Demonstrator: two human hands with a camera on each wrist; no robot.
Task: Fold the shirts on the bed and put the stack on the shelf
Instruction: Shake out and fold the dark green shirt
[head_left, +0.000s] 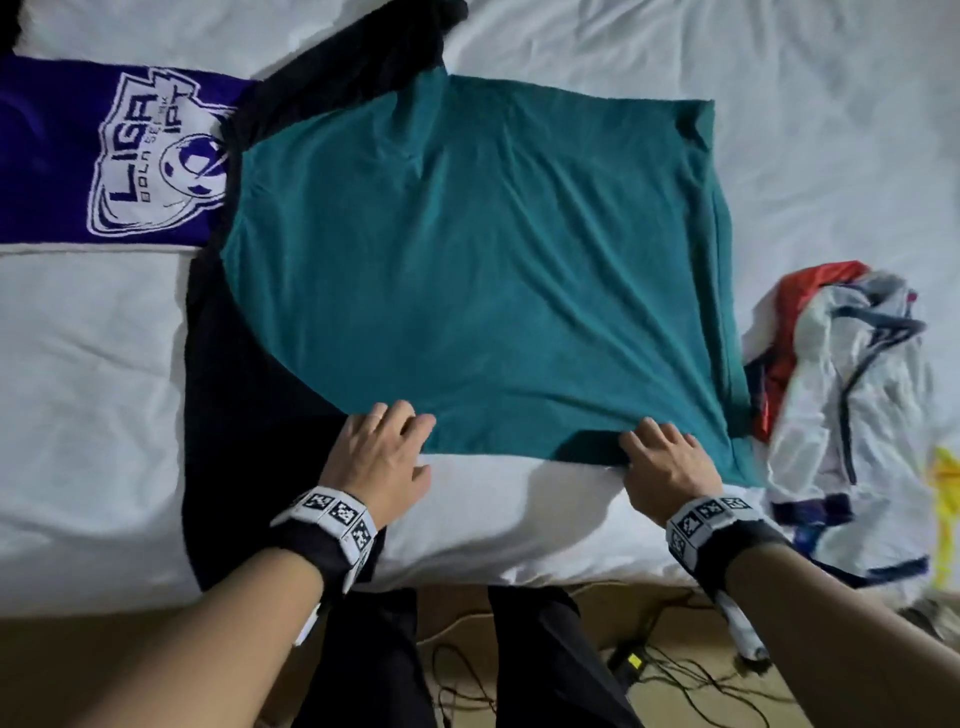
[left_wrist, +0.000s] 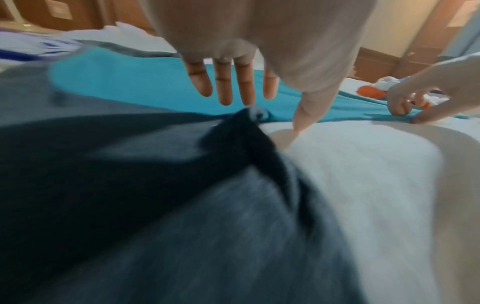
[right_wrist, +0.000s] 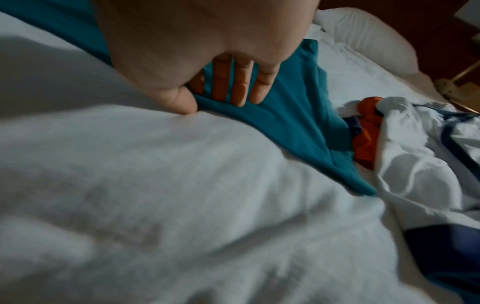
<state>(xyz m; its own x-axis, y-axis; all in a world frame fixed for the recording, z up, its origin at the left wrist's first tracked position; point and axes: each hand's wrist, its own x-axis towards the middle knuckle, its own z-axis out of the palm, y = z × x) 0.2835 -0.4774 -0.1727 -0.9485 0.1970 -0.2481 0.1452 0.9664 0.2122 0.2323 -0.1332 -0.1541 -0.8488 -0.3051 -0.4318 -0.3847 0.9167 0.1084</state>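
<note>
Two hands are at the near edge of the white bed (head_left: 93, 415), both at the hem of a teal shirt (head_left: 467, 270). Your left hand (head_left: 382, 460) hovers with straight, slightly spread fingers (left_wrist: 226, 82) over the shirt's near left corner, holding nothing. Your right hand (head_left: 667, 467) pinches the hem farther right, thumb under the cloth and fingers (right_wrist: 241, 86) on top. The teal shirt lies spread flat in the middle of the bed. Under its left side lies a black garment (head_left: 244, 395) that reaches the near edge. To the right, touching the teal shirt, is a crumpled white, red and navy shirt (head_left: 852, 415). At the far left lies a purple shirt (head_left: 47, 156) with a white crest.
</note>
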